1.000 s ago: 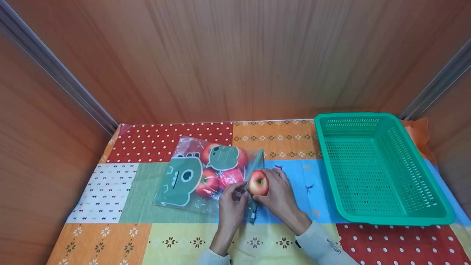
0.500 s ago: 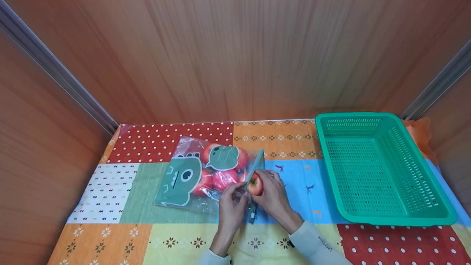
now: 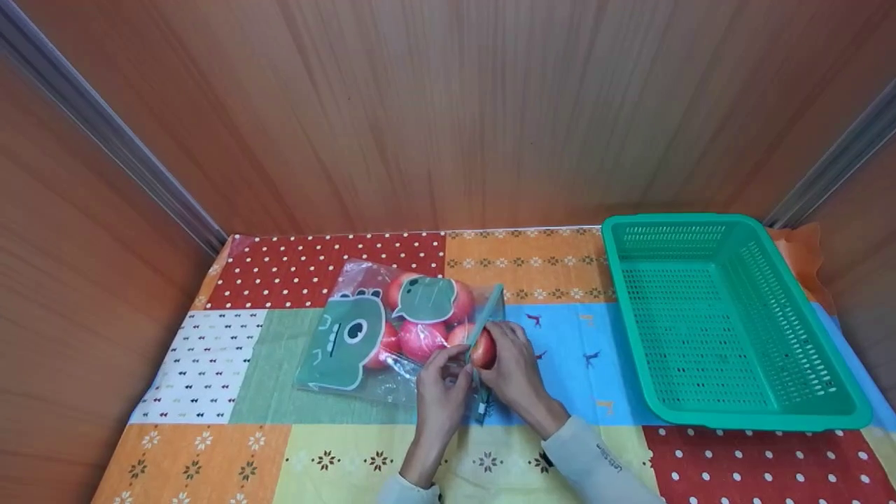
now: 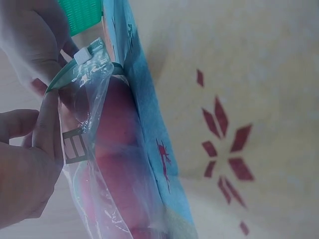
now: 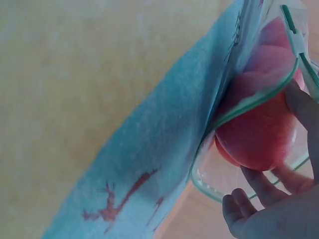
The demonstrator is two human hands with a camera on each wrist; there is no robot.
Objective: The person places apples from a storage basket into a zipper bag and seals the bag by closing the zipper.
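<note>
A clear zip bag (image 3: 343, 378) with a green cartoon monster print lies flat on the cloth, several red apples (image 3: 422, 341) inside it. Its green zip edge (image 3: 486, 311) faces right, with a white slider (image 4: 82, 56) at the near end. My left hand (image 3: 441, 392) pinches that edge between thumb and fingers. At the bag's mouth my right hand (image 3: 519, 367) holds another apple (image 5: 261, 134), partly within the opening. In the head view the zip edge and my fingers cover part of this apple. Fingers and thumb lie round it in the right wrist view.
A green plastic basket (image 3: 623, 329) with perforated walls stands on the right, with nothing visible in it. The patchwork cloth (image 3: 189, 364) covers the table. Wood-grain panels (image 3: 448, 119) rise at the back and both sides.
My right hand has moved left, taking its apple into the bag's mouth. Apples inside have shifted left. My left hand has stayed in place on the edge.
</note>
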